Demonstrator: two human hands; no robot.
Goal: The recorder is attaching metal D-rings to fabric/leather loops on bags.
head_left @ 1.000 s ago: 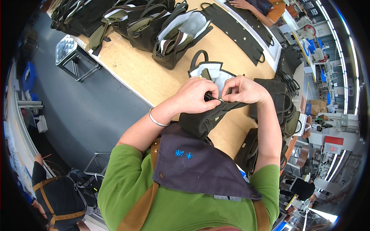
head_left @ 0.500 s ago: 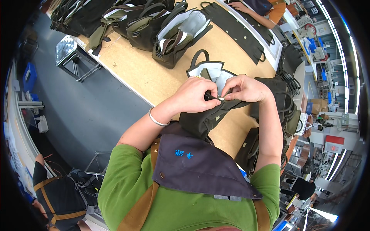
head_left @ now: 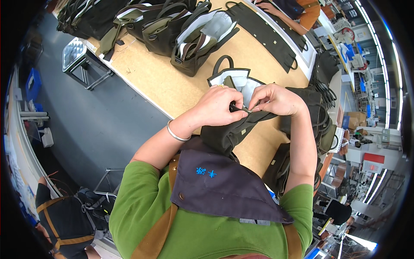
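Observation:
A dark olive fabric bag [head_left: 222,134] with a pale lining and a black loop handle lies in front of me at the table's near side. My left hand [head_left: 221,105] pinches the upper edge of the bag between thumb and fingers. Close beside it, my right hand [head_left: 274,100] pinches the same edge, its fingertips almost meeting the left thumb. The bag's pale lining [head_left: 249,91] shows just beyond the fingers. Whether a small piece sits between the fingertips is too small to tell.
Several finished-looking dark bags [head_left: 189,58] stand along the far left of the wooden table [head_left: 151,82]. Flat dark panels [head_left: 258,32] lie at the back, near a co-worker's arm [head_left: 286,21]. More dark bags [head_left: 317,114] are piled at the right. A metal-framed stool [head_left: 82,60] stands left.
Both hands stay at the bag's edge with almost the same grip. The fingertips have shifted only very slightly.

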